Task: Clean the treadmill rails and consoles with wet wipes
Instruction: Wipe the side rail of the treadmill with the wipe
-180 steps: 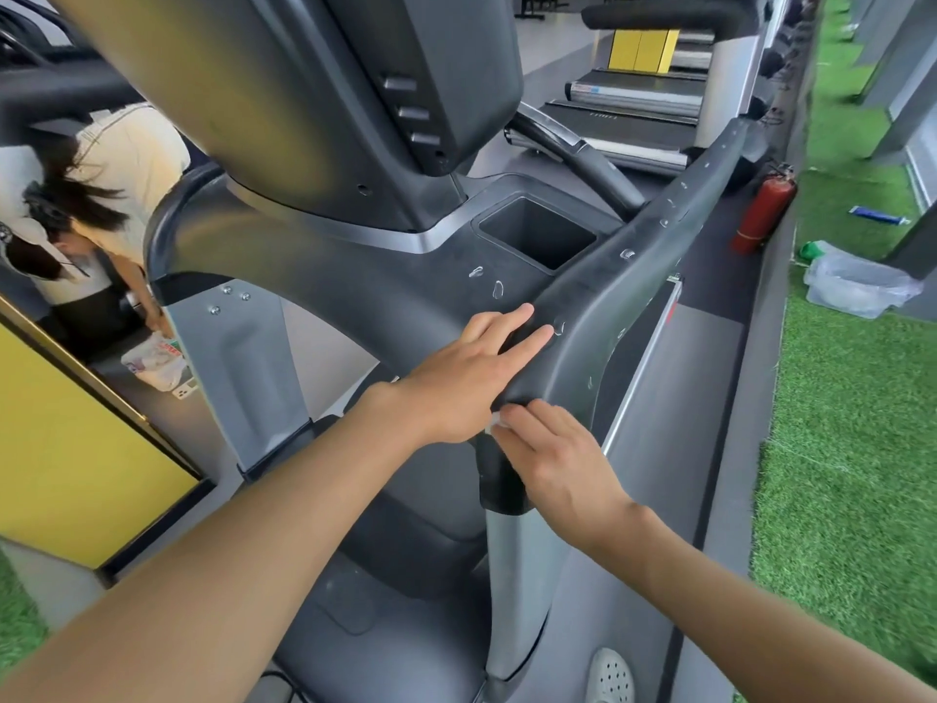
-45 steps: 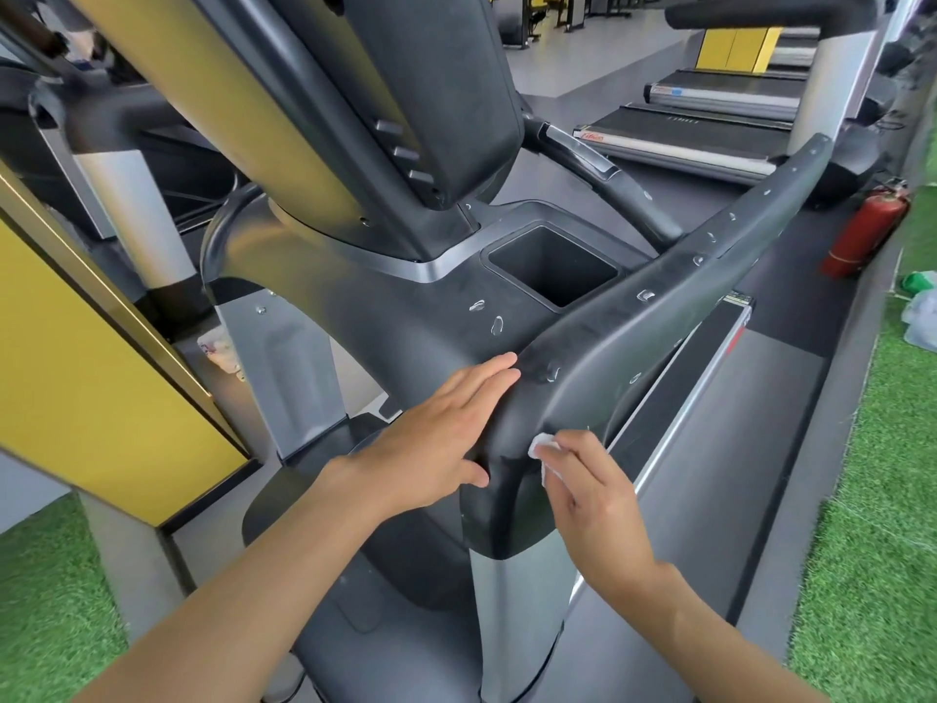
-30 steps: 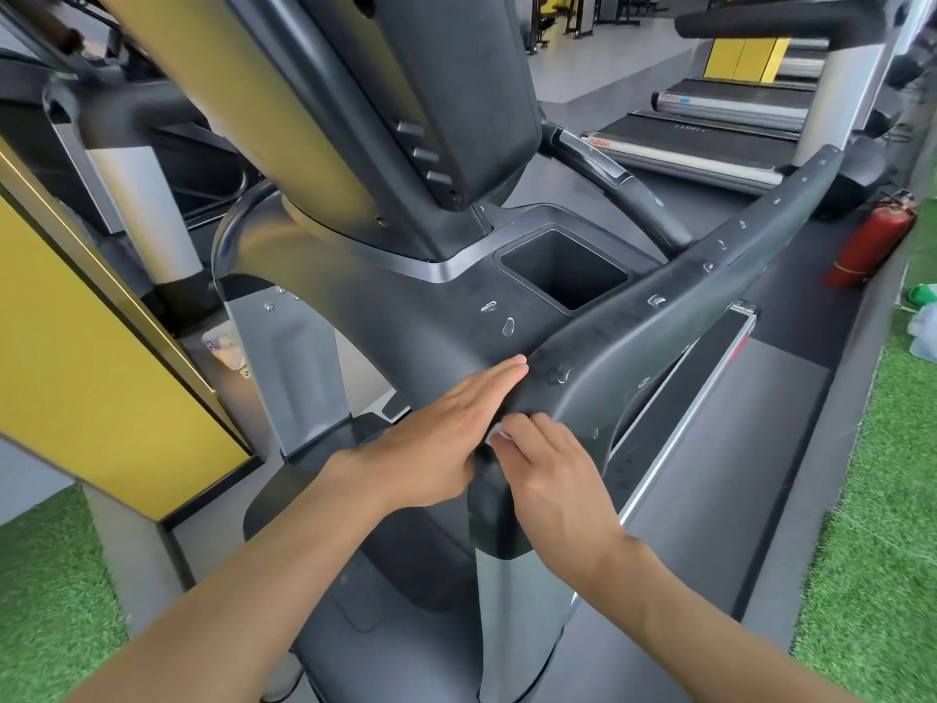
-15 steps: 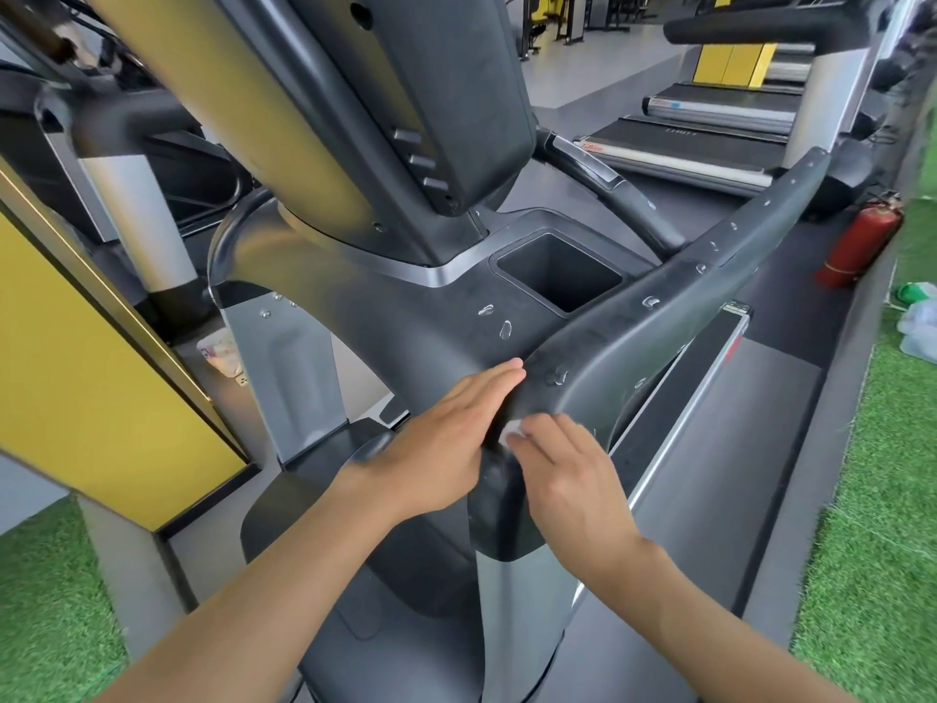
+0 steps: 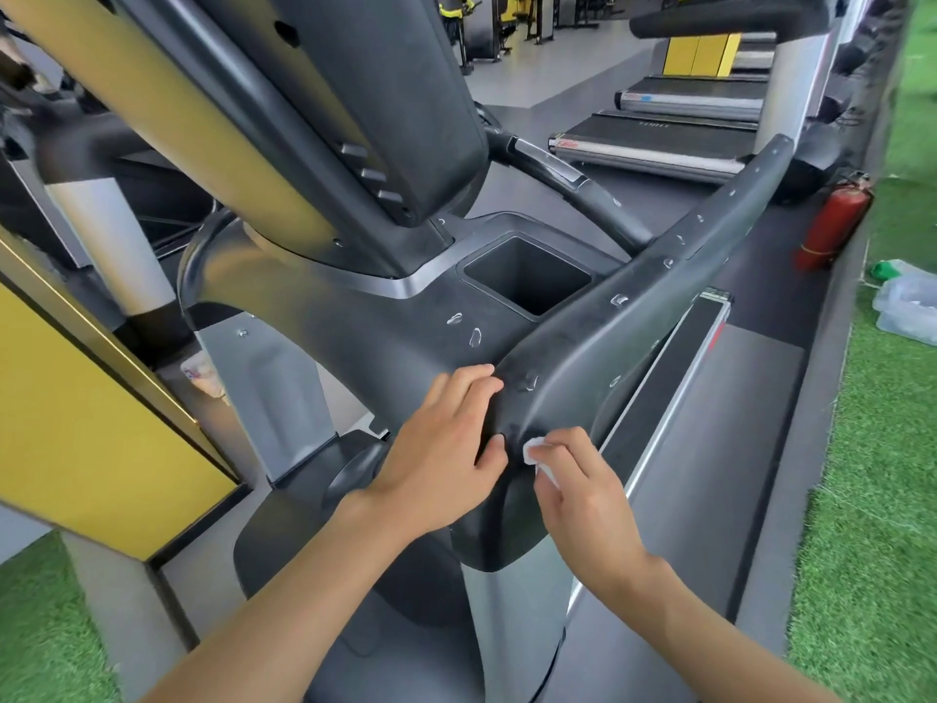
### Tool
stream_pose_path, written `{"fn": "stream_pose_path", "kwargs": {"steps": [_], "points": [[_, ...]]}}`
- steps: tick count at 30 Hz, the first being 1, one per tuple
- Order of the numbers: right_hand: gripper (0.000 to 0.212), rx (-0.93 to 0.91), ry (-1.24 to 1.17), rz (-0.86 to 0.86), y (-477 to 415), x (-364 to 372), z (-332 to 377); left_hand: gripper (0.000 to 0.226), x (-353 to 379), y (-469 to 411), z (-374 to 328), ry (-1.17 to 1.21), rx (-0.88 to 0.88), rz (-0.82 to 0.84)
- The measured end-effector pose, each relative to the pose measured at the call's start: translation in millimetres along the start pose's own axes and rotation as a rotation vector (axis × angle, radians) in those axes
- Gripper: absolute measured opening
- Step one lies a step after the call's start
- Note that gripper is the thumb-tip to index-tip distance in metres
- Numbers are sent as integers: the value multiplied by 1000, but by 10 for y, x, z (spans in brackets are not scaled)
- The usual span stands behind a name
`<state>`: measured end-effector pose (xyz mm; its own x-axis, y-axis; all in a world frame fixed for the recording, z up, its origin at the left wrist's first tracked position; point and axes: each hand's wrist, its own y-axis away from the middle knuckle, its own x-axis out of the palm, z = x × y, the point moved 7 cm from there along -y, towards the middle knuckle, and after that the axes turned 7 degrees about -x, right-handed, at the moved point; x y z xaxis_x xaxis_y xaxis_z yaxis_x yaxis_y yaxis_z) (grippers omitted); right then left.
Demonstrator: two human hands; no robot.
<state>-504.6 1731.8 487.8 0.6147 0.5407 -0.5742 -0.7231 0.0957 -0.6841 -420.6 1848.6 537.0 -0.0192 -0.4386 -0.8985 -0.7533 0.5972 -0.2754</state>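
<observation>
A dark grey treadmill rail [image 5: 654, 307] runs from the near corner up to the right, joined to the console base [image 5: 385, 337] with its square cup well [image 5: 527, 276]. My left hand [image 5: 446, 449] lies on the near corner of the rail, fingers slightly bent against the plastic and thumb on its front face. My right hand [image 5: 583, 494] pinches a small white wet wipe [image 5: 535, 456] and presses it on the rail's lower front corner, just right of my left thumb. The tilted console screen [image 5: 355, 104] rises above.
The treadmill belt deck [image 5: 720, 479] lies to the right, edged by a silver side strip. A red fire extinguisher [image 5: 831, 225] and a clear plastic bag [image 5: 907, 307] sit by the green turf on the right. A yellow panel [image 5: 76, 413] stands to the left; more treadmills behind.
My right hand has slid the wipe a little down and to the right, so the white wipe shows again. My left hand's fingers have bent slightly on the rail corner.
</observation>
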Motion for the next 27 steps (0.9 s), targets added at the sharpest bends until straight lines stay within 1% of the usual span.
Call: {"fn": "stream_pose_path", "kwargs": {"steps": [3, 6, 7, 8, 11, 13, 15, 18, 19, 21, 22, 25, 27], "points": [[34, 122, -79, -34, 42, -39, -125, 50, 7, -18, -17, -34, -6, -22], [36, 97, -58, 13, 94, -6, -134, 51, 8, -25, -27, -58, -20, -24], [35, 109, -63, 16, 96, -7, -165, 51, 6, -25, -34, -65, -17, -29], [35, 161, -92, 0, 90, -28, -221, 51, 3, -23, -40, -70, -13, -33], [43, 455, -254, -106, 102, -149, -424, 51, -5, -15, -46, -80, -13, -39], [45, 647, -349, -199, 221, -211, -591, 50, -5, -12, -54, -86, -11, -45], [40, 845, -392, -250, 367, -249, -760, 50, -3, -7, -69, -91, -11, -51], [25, 1111, -505, -222, 536, -220, -924, 51, -1, -3, -105, -117, -17, -60], [29, 1146, -561, -204, 560, -192, -935, 52, -3, -1, -122, -131, -19, -66], [43, 1152, -629, -170, 566, -135, -912, 53, 5, 0, -154, -162, -28, -76], [44, 1146, -618, -149, 561, -103, -909, 54, 13, 0, -165, -178, -35, -82], [35, 1132, -523, -94, 547, 28, -913, 55, 38, 7, -180, -198, -50, -92], [33, 1124, -464, -98, 521, 69, -914, 54, 40, 17, -181, -199, -52, -94]]}}
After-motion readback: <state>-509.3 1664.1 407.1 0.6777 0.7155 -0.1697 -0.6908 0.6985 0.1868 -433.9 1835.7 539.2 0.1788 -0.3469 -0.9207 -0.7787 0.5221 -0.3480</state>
